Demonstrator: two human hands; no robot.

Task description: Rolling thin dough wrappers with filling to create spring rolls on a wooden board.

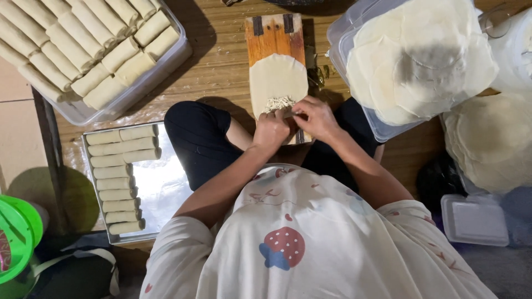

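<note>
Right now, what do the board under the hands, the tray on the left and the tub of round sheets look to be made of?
Board: wood, orange-brown with visible grain, seemingly unvarnished. Tray: probably metal, since its bare floor shines like a mirror. Tub: likely clear plastic, translucent with rounded corners. Round sheets: thin, pale, matte dough wrappers.

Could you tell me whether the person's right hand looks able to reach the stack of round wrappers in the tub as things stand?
Probably yes. The right hand rests on the wrapper on the wooden board, and the open tub of round wrappers sits just beside it on that side, with no lid or other thing between.
</note>
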